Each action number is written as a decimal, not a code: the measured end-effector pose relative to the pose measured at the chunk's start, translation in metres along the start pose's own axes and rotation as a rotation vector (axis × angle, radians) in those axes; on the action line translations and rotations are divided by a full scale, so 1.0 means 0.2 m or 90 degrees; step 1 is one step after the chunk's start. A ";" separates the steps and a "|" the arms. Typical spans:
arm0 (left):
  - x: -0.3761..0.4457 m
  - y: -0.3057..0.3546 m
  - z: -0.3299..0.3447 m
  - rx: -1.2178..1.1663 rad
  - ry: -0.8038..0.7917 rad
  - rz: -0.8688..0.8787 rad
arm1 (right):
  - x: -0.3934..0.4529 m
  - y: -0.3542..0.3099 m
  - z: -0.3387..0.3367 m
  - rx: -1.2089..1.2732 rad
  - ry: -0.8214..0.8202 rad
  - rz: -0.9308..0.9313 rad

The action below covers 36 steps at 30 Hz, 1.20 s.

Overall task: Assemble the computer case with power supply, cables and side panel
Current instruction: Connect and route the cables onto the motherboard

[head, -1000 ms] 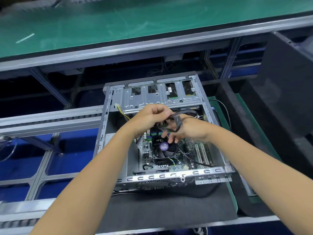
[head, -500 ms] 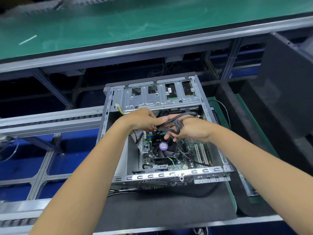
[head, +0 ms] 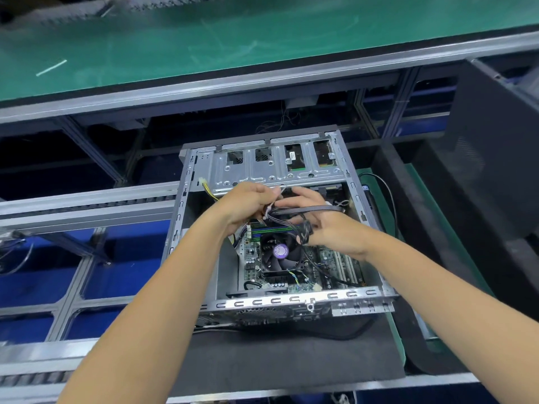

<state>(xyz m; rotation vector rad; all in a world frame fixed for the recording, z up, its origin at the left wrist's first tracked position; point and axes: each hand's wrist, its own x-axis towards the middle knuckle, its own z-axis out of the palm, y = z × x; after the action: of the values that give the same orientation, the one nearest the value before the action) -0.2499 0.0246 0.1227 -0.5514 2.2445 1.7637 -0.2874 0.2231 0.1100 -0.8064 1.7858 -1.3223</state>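
Both hands [head: 291, 211] gripping black cables [head: 306, 209] above open computer case [head: 291, 301]

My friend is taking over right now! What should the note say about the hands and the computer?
Left hand: closed on the bundle of cables, above the open computer case.
Right hand: also gripping the cables, with a black loop around its fingers.
Case: lies on its side on a dark mat, open side up. The fan and circuit board show inside.
A dark panel leans at the right; it may be the side panel.
Done: board and fan are in.
Left: tidy and plug in the cables, then close the side. I see no power supply.
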 end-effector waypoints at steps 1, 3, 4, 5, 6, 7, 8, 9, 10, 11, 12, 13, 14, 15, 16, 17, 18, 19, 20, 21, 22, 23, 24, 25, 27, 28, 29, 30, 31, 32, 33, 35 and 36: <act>0.01 0.00 -0.01 0.016 0.012 -0.001 | 0.00 0.00 0.01 0.000 0.027 0.025; 0.03 0.00 -0.01 0.053 0.040 0.000 | 0.01 0.00 0.01 -0.034 0.027 0.102; 0.03 0.00 0.00 0.062 0.053 0.000 | 0.01 -0.01 0.01 -0.094 -0.011 0.141; 0.03 0.01 0.01 0.064 0.061 0.004 | 0.01 -0.02 0.02 -0.178 -0.060 0.168; 0.03 0.02 0.02 0.059 0.057 0.010 | 0.01 -0.03 0.02 -0.253 -0.097 0.180; 0.03 0.03 0.02 0.047 0.043 0.019 | 0.01 -0.04 0.02 -0.314 -0.116 0.176; 0.02 0.04 0.02 0.025 0.020 0.024 | 0.00 -0.06 0.02 -0.348 -0.122 0.171; 0.02 0.04 0.01 0.003 -0.008 0.032 | 0.00 -0.08 0.00 -0.363 -0.118 0.171; 0.02 0.04 0.00 -0.014 -0.033 0.043 | -0.01 -0.10 -0.01 -0.384 -0.122 0.171; 0.02 0.04 -0.01 -0.024 -0.045 0.058 | -0.01 -0.12 -0.03 -0.424 -0.142 0.173; 0.03 0.03 -0.02 -0.030 -0.042 0.069 | -0.02 -0.14 -0.05 -0.483 -0.180 0.183; 0.03 0.03 -0.03 -0.033 -0.029 0.076 | -0.04 -0.16 -0.06 -0.544 -0.230 0.196; 0.04 0.03 -0.03 -0.032 -0.014 0.079 | -0.05 -0.19 -0.08 -0.591 -0.280 0.207; 0.04 0.02 -0.03 -0.026 -0.001 0.080 | -0.08 -0.23 -0.11 -0.617 -0.321 0.214; 0.05 0.02 -0.02 -0.020 0.008 0.079 | -0.10 -0.27 -0.14 -0.618 -0.348 0.209; 0.05 0.02 -0.02 -0.016 0.014 0.080 | -0.12 -0.32 -0.19 -0.591 -0.364 0.191; 0.05 0.02 -0.01 -0.012 0.016 0.082 | -0.14 -0.36 -0.23 -0.531 -0.361 0.160; 0.05 0.02 -0.01 -0.009 0.015 0.087 | -0.15 -0.40 -0.27 -0.440 -0.329 0.125; 0.05 0.02 0.00 -0.005 0.011 0.093 | -0.14 -0.42 -0.31 -0.327 -0.259 0.095; 0.05 0.02 0.01 -0.002 0.008 0.100 | -0.13 -0.43 -0.34 -0.217 -0.165 0.076; 0.05 0.02 0.02 -0.001 0.011 0.108 | -0.09 -0.41 -0.34 -0.135 -0.068 0.068; 0.05 0.02 0.03 -0.006 0.017 0.117 | -0.05 -0.39 -0.34 -0.103 0.012 0.072; 0.05 0.03 0.04 -0.017 0.025 0.126 | -0.01 -0.35 -0.31 -0.104 0.065 0.090; 0.06 0.02 0.05 -0.032 0.033 0.135 | 0.04 -0.31 -0.28 -0.114 0.087 0.116; 0.06 0.02 0.07 -0.065 0.050 0.148 | 0.11 -0.23 -0.22 -0.101 0.120 0.154; 0.06 0.02 0.08 -0.083 0.057 0.152 | 0.13 -0.20 -0.20 -0.076 0.153 0.162; 0.06 0.01 0.08 -0.102 0.059 0.155 | 0.14 -0.17 -0.19 -0.067 0.189 0.157; 0.06 0.01 0.09 -0.117 0.055 0.156 | 0.15 -0.15 -0.18 -0.085 0.219 0.143; 0.07 0.00 0.09 -0.127 0.042 0.159 | 0.15 -0.13 -0.18 -0.119 0.236 0.123; 0.07 0.00 0.09 -0.134 0.025 0.161 | 0.15 -0.12 -0.17 -0.136 0.238 0.100; 0.07 0.00 0.09 -0.145 0.010 0.164 | 0.15 -0.11 -0.17 -0.133 0.223 0.075; 0.07 0.00 0.11 -0.165 0.000 0.169 | 0.13 -0.11 -0.17 -0.102 0.185 0.037; 0.06 0.00 0.11 -0.169 -0.001 0.172 | 0.12 -0.12 -0.18 -0.102 0.181 0.021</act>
<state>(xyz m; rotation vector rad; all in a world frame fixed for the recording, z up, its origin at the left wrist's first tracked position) -0.2622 0.0442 0.1112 -0.3014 2.1814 2.2135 -0.3288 0.2139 0.1344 -0.6969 2.1411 -1.3364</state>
